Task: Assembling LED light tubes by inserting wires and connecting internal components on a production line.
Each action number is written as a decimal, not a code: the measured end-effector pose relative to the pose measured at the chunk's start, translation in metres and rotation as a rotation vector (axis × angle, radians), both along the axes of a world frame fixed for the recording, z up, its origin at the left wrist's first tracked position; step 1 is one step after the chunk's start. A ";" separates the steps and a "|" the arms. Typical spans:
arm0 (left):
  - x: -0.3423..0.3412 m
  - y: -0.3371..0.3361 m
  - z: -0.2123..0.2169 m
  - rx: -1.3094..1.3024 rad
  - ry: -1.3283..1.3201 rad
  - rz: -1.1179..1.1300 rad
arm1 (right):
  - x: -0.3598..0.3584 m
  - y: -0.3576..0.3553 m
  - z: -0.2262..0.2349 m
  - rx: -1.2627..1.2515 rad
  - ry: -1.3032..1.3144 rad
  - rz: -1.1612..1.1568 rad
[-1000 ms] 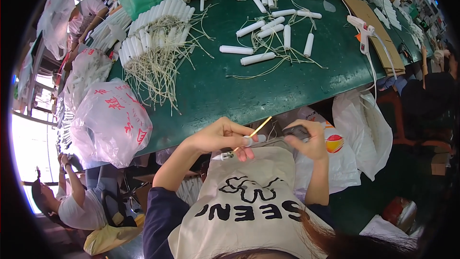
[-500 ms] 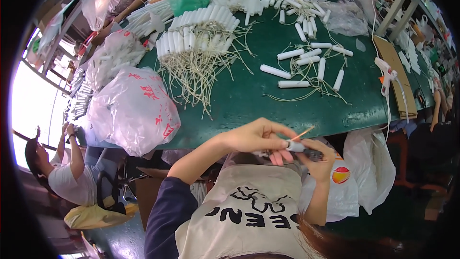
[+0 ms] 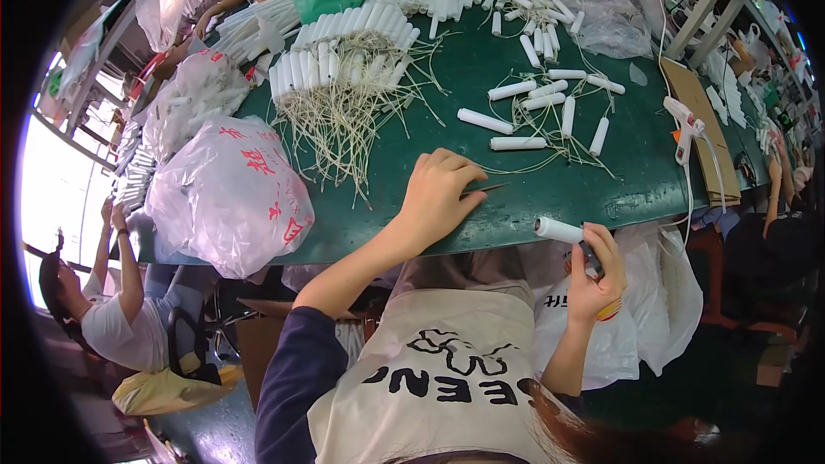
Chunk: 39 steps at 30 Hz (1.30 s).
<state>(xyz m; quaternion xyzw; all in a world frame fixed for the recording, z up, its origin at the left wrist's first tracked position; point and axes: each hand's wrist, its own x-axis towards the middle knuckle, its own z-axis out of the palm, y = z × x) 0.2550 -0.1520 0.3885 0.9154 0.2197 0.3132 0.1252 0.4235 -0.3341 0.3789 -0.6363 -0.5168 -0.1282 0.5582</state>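
Observation:
My left hand (image 3: pixel 440 193) rests at the front of the green table (image 3: pixel 361 230), its fingers bent around a thin pointed stick (image 3: pixel 491 187) that sticks out to the right. Beyond the table's front edge, my right hand (image 3: pixel 600 273) is closed on a white cylinder (image 3: pixel 560 230) with a dark round end turned left. A small black object (image 3: pixel 591 258) shows in the same grip; its kind is unclear. Several white cylinders with pale wires (image 3: pixel 543 101) lie loosely ahead on the table.
A dense pile of wired white cylinders (image 3: pixel 339 64) lies at the far left-centre, beside a stuffed plastic bag (image 3: pixel 228 198). A white glue gun (image 3: pixel 685 131) and a cardboard strip (image 3: pixel 694 133) are at the right. Another person (image 3: pixel 129 318) sits at the left.
My hands have come apart. The left went forward onto the table with the thin stick; the right moved slightly right and forward with the white cylinder and black object.

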 end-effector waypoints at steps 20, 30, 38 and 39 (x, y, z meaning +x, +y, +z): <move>0.032 -0.025 0.028 -1.440 0.137 -0.269 | -0.001 0.009 0.023 0.027 -0.474 -0.133; 0.032 -0.018 0.014 -1.575 0.146 -0.260 | -0.012 0.017 0.028 -0.034 -0.610 -0.019; 0.018 -0.030 0.018 -1.235 -0.159 -0.322 | -0.017 0.016 0.019 0.001 -0.135 -0.189; 0.018 -0.034 0.015 -1.145 -0.227 -0.395 | -0.024 0.018 0.018 -0.017 -0.049 -0.102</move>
